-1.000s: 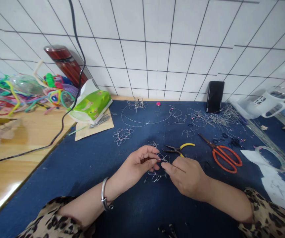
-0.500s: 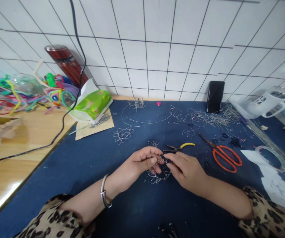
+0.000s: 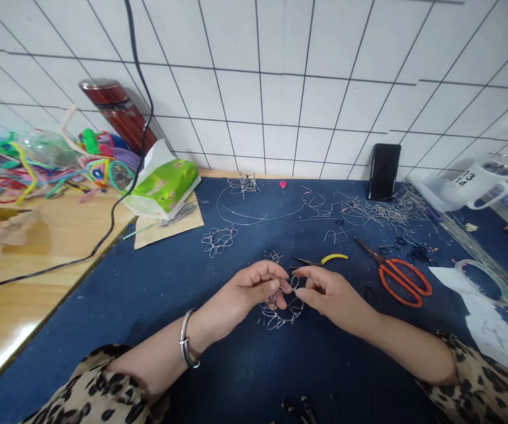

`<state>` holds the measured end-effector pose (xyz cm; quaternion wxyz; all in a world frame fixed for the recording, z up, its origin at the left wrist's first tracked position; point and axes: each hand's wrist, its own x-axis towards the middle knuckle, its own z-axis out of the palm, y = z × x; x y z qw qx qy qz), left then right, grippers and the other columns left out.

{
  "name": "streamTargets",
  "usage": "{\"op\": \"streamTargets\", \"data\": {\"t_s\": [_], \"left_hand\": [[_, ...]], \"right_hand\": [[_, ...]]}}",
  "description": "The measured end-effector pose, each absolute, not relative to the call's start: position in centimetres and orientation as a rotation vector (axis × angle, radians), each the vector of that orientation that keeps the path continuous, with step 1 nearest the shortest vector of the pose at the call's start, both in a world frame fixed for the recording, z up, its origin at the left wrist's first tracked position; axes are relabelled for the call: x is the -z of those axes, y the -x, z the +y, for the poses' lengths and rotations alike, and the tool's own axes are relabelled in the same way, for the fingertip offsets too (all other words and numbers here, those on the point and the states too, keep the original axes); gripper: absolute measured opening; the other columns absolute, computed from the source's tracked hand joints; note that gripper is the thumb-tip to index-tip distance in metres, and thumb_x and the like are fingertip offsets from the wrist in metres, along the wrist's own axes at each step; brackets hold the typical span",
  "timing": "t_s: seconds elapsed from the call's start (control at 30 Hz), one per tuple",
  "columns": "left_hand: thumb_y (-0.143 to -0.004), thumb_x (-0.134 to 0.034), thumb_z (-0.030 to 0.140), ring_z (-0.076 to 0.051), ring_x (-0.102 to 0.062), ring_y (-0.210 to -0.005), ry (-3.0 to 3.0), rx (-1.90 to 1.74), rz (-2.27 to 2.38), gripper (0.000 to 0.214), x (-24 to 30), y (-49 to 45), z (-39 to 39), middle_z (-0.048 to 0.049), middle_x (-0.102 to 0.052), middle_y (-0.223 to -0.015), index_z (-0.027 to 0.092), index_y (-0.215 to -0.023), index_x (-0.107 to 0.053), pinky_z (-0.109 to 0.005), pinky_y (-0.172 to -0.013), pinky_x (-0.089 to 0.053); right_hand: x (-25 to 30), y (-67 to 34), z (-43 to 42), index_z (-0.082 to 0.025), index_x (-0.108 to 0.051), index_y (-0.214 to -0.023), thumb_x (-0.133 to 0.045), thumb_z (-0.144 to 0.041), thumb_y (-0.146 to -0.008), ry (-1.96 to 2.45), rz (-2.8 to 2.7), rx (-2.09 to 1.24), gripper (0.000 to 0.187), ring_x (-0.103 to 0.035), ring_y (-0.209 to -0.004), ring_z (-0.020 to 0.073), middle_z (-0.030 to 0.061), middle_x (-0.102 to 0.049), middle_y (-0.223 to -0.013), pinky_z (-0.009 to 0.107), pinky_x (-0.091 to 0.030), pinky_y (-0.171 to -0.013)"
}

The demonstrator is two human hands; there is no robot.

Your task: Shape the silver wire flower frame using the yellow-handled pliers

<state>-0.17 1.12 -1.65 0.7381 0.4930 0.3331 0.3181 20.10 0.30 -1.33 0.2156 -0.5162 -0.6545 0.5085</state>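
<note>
The pliers [image 3: 334, 258] are partly covered by the right hand [image 3: 336, 295]. The wire ring [image 3: 276, 323] is partly obscured by the left hand [image 3: 248, 292].

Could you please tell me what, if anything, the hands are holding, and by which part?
The left hand pinches a wire ring at its upper left edge; the right hand is at its upper right, but whether it grips cannot be told.

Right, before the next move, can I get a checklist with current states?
1. Left hand holding the wire ring: ok, between thumb and fingers.
2. Right hand at the ring: ok, at its upper right.
3. Right-hand pinch closed: cannot tell.
4. Yellow-handled pliers fully visible: not ok, partly hidden by the right hand.
5. Orange-handled scissors clear of both hands: ok.
</note>
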Motion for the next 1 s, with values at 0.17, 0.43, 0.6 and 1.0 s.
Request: {"op": "streamTargets", "data": {"t_s": [0.17,0.43,0.6,1.0], "left_hand": [[-0.086,-0.053,0.021,-0.013,-0.059,-0.072,-1.091,-0.682,0.734,0.009,1.49,0.09,1.11,-0.0051,-0.061,-0.089,0.015,-0.092,-0.054,-0.027,-0.067,-0.043],[-0.082,-0.056,0.016,-0.011,-0.056,-0.067,-1.110,-0.653,0.754,0.006,1.37,-0.04,1.12,-0.0008,-0.058,-0.077,0.014,-0.088,-0.054,-0.026,-0.064,-0.042],[-0.078,-0.058,0.012,-0.009,-0.054,-0.062,-1.138,-0.639,0.805,0.009,1.34,-0.15,1.17,0.0016,-0.056,-0.073,0.015,-0.084,-0.053,-0.024,-0.061,-0.042],[-0.070,-0.049,0.000,-0.008,-0.047,-0.058,-1.303,-0.628,0.878,0.020,1.69,-0.34,0.89,0.0043,-0.051,-0.066,0.017,-0.081,-0.049,-0.022,-0.053,-0.035]], "right_hand": [[1.07,-20.24,0.48,-0.018,-0.057,-0.094,-0.052,-0.036,-0.081,1.388,-1.672,-1.697,0.023,-0.037,-0.045,0.0049,-0.0065,-0.041,-0.057,0.018,-0.032,-0.042],[0.76,-20.07,0.35,-0.016,-0.057,-0.075,-0.055,-0.034,-0.079,1.385,-1.744,-1.706,0.018,-0.038,-0.047,0.0050,-0.0062,-0.042,-0.055,0.019,-0.030,-0.045],[0.84,-19.98,0.32,-0.017,-0.056,-0.075,-0.055,-0.032,-0.079,1.359,-1.776,-1.680,0.016,-0.039,-0.049,0.0052,-0.0060,-0.043,-0.056,0.019,-0.031,-0.047],[1.16,-19.65,0.18,-0.017,-0.054,-0.076,-0.052,-0.028,-0.080,1.338,-1.824,-1.666,0.012,-0.037,-0.050,0.0051,-0.0062,-0.042,-0.058,0.019,-0.030,-0.048]]}}
